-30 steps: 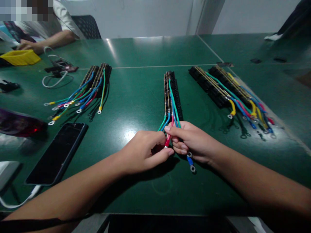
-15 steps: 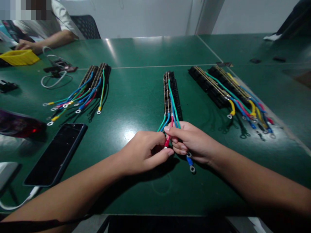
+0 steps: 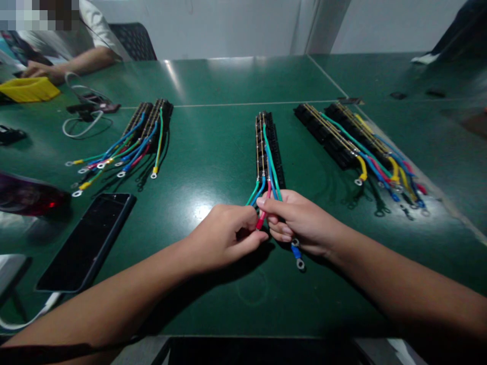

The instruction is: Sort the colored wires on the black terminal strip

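Note:
A black terminal strip with brass-coloured rails lies lengthwise before me, and green, blue and red wires leave its near end. My left hand is closed, its thumb and fingers around the red-sleeved end of the red wire. Just to the right, my right hand is closed on the wires, its thumb pressed on top near the red one. Below its fingers hangs a blue-sleeved ring terminal. The fingers hide much of the wires.
Wired strips lie in pairs at left and right. On the left are a phone with a white cable, a bottle of dark red drink and a yellow tray. A person sits at the far left.
My left thumb and fingers have shifted very slightly left with the tip of the red wire. My right hand keeps its grip.

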Demonstrator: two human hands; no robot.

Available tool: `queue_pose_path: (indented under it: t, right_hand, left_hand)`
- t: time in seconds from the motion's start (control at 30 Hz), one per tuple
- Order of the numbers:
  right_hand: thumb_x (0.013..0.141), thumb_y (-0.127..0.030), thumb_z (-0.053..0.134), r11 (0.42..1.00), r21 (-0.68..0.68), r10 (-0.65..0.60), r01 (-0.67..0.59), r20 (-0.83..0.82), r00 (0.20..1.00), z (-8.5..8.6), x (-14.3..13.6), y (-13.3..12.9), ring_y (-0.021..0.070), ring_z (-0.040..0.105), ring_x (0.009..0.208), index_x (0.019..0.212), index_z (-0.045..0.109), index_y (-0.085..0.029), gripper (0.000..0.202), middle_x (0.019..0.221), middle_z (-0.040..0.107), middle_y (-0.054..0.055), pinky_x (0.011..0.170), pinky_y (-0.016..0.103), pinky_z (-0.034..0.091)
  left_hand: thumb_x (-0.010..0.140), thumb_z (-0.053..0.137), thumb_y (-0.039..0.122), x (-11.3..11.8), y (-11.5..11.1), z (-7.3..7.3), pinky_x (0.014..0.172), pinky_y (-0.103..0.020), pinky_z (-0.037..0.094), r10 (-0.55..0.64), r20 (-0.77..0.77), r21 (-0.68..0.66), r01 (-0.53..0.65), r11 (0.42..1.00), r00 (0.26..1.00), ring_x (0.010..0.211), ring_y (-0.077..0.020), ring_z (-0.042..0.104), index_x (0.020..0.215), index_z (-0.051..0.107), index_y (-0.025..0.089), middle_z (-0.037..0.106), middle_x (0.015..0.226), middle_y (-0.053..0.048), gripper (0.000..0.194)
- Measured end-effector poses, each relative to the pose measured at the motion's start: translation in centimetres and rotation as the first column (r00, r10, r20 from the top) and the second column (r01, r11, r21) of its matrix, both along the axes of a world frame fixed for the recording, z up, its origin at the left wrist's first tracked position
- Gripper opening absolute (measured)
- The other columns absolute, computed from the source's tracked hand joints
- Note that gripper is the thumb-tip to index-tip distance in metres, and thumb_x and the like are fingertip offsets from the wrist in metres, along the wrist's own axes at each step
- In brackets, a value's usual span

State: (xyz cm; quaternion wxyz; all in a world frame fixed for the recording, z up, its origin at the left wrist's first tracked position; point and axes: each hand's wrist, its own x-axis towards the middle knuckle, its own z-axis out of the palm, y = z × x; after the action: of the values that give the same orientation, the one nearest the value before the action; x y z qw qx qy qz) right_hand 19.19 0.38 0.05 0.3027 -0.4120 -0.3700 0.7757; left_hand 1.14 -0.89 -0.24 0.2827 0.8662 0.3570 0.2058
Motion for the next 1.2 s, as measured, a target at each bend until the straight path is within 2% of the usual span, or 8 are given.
queue_pose_path:
  t: [0.37,0.73,1.2]
  right_hand:
    - [0.089,-0.027,0.062,1.000,-0.018,0.015,-0.016,-0.025,1.000,0.16,0.05,-0.09,0.0023,0.030,0.031,0.065,0.047,-0.017,0.030,0.043,0.041,-0.009,0.030,0.013,0.025]
    - [0.087,-0.028,0.064,0.999,-0.017,0.028,-0.029,-0.047,0.999,-0.04,0.15,0.06,0.0015,0.028,0.031,0.064,0.049,-0.016,0.031,0.045,0.040,-0.009,0.031,0.013,0.025]
    - [0.086,-0.027,0.066,0.999,-0.025,0.020,-0.021,-0.043,0.999,-0.01,0.17,0.11,0.0015,0.029,0.032,0.063,0.047,-0.016,0.032,0.046,0.041,-0.009,0.031,0.013,0.024]
  left_hand:
    - [0.091,0.054,0.029,-0.01,-0.20,0.35,0.053,-0.021,0.030,-0.019,0.032,-0.020,0.020,1.000,0.999,0.052,-0.0065,0.043,0.071,0.051,0.016,0.049,0.059,0.005,0.024]
    - [0.089,0.054,0.024,0.09,-0.11,0.23,0.053,-0.021,0.029,-0.016,0.054,-0.002,0.016,1.000,0.998,0.053,-0.0065,0.041,0.070,0.048,0.016,0.047,0.060,0.006,0.021]
    - [0.092,0.052,0.031,0.12,-0.17,0.19,0.053,-0.023,0.029,-0.036,0.027,-0.014,0.037,0.999,0.999,0.053,-0.0073,0.042,0.071,0.051,0.016,0.047,0.059,0.005,0.025]
